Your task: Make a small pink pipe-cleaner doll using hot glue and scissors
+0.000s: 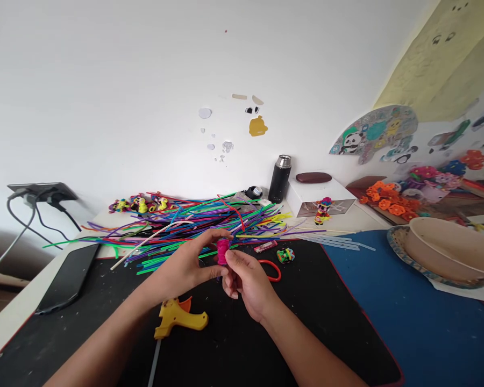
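Observation:
A bright pink coil (222, 251), apparently wound from pipe cleaner, is held upright above the black mat. My left hand (193, 260) curves around it from the left, index finger at its top and thumb at its lower end. From the right, my right hand (244, 277) pinches the coil between thumb and fingers, with its other fingers curled below. Just behind the hands spreads a heap of colourful pipe cleaners (177, 228). Red scissor handles (275, 270) show partly beside my right hand. A yellow glue gun (181, 317) lies on the mat below my left wrist.
A phone (68, 282) lies at the left. A small colourful figure piece (285, 255) rests right of the hands. Behind stand a black flask (280, 180) and a white box (322, 191). A bowl (455, 244) sits on the blue mat (395, 301) at right.

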Available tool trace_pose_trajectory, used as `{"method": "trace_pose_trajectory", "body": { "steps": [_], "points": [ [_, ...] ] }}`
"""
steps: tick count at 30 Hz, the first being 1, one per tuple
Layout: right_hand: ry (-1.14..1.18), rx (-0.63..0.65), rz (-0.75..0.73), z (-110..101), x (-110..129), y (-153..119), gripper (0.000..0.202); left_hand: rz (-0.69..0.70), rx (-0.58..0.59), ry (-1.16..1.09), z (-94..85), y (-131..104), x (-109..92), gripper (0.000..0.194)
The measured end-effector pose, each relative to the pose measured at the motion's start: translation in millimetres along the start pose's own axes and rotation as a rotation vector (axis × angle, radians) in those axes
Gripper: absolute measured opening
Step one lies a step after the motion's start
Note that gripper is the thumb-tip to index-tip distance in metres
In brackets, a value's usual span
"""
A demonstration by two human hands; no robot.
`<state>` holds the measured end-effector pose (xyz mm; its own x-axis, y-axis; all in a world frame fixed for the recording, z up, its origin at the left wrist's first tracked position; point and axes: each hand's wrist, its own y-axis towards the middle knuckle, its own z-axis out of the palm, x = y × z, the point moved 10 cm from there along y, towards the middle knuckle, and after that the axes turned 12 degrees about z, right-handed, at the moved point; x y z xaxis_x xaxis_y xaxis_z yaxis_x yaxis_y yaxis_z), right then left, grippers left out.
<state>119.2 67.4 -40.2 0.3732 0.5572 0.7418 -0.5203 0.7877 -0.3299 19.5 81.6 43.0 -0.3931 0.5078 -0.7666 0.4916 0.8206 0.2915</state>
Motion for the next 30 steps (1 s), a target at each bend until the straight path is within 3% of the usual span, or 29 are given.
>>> {"method": "trace_pose_trajectory", "body": {
  "steps": [13,24,27,30],
  "points": [
    [-0.003,0.009,-0.007,0.4,0.0,1.1,0.055,0.016,-0.03,0.081,-4.2,2.3,-5.4,0.037],
    [0.006,-0.002,-0.005,-2.2,-0.7,1.3,0.054,0.049,-0.014,0.08,2.9,3.3,-3.0,0.042],
    [0.008,-0.016,0.004,-4.4,-1.4,2.0,0.057,0.043,0.038,0.1,6.1,1.8,-0.6,0.055],
    [0.002,-0.026,-0.004,-5.7,-0.1,1.8,0.06,0.017,0.146,0.102,10.3,-2.7,6.5,0.087]
  ]
}}
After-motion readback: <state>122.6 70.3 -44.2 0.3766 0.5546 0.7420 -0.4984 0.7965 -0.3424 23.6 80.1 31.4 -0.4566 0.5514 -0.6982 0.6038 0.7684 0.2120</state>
